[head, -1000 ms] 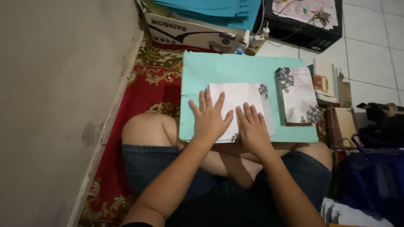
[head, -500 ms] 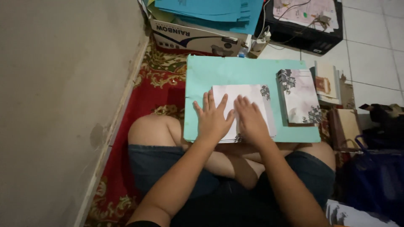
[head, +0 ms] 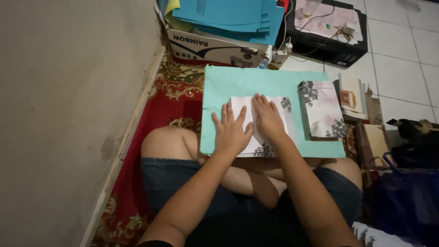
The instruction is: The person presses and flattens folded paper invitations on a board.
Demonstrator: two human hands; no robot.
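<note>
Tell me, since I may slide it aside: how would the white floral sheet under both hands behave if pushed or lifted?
The white floral sheet looks thin and flat under the left hand and right hand, so probably light and floppy. On the smooth teal board it would likely slide easily.

A home floor: patterned red rug point(head: 180, 98), white tiles point(head: 398, 45), printer point(head: 329, 32).

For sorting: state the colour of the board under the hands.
Light teal board, head view.
</note>
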